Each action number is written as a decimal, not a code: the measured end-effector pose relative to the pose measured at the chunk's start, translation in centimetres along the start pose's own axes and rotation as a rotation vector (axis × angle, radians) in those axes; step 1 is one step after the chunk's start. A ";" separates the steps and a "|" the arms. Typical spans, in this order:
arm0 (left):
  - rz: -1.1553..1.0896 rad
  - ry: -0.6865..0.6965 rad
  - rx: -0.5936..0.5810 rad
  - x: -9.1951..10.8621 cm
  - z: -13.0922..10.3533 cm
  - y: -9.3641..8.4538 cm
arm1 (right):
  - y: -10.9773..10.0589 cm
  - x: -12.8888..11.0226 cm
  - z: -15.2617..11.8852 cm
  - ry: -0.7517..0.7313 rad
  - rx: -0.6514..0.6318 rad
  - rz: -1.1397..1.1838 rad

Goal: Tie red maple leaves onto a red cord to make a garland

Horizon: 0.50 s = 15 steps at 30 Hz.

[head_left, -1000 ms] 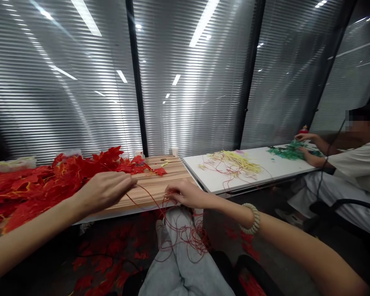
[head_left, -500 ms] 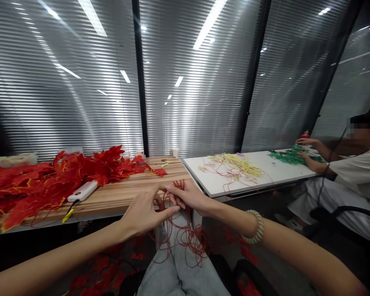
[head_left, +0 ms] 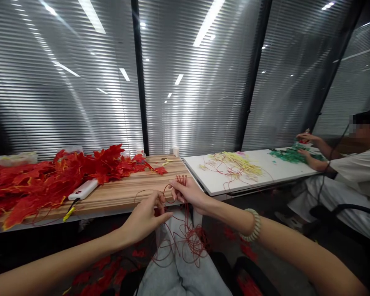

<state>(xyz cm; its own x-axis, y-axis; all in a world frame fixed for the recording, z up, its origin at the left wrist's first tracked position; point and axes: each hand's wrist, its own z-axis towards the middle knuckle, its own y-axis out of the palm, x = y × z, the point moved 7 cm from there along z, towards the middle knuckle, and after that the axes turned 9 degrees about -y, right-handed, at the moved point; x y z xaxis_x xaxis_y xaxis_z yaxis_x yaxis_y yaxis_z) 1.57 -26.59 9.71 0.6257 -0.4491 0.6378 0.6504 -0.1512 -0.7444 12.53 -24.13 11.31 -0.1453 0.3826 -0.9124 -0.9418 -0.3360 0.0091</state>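
Red strings (head_left: 193,238), thin and tangled, trail over the lap (head_left: 181,277) from the right hand (head_left: 189,191), its fingers pinching them below four small loops (head_left: 182,176); whether the left hand (head_left: 142,217), fingers curled, grips one, I cannot tell. One power bank (head_left: 84,189) and one cup (head_left: 175,151) share the table (head_left: 126,192) with piled leaves (head_left: 64,172).

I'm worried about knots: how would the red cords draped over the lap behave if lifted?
The red cords look floppy, since they droop in loose curls below the right hand. They are probably light, being so thin. They would likely snag, as they lie crossed and tangled over the trousers.
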 end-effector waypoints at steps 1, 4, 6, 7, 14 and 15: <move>0.059 0.001 -0.005 -0.4 -0.1 0.2 | -0.3 -0.1 0.1 -0.010 0.009 -0.008; 0.213 0.016 0.088 -2.0 0.0 -0.5 | -1.2 -0.5 0.4 -0.044 0.036 -0.072; 0.264 0.057 0.188 -2.6 0.5 -1.4 | -1.8 -0.9 0.5 -0.054 0.054 -0.113; 0.276 0.083 0.237 -2.7 0.8 -1.8 | -2.0 -1.1 0.5 -0.055 0.059 -0.127; 0.348 0.223 0.205 -1.7 3.3 -1.8 | -2.0 -3.3 -0.1 -0.113 -0.034 -0.249; 0.352 0.229 0.177 -1.6 3.4 -1.5 | -2.0 -3.7 -0.2 -0.124 -0.054 -0.257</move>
<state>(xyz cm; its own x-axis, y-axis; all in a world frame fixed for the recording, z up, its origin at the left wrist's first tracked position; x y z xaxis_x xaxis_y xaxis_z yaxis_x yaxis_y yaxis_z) 1.02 -22.67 10.51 0.7236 -0.6323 0.2768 0.4908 0.1895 -0.8504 14.99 -25.02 14.59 0.0569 0.5626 -0.8248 -0.9356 -0.2583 -0.2408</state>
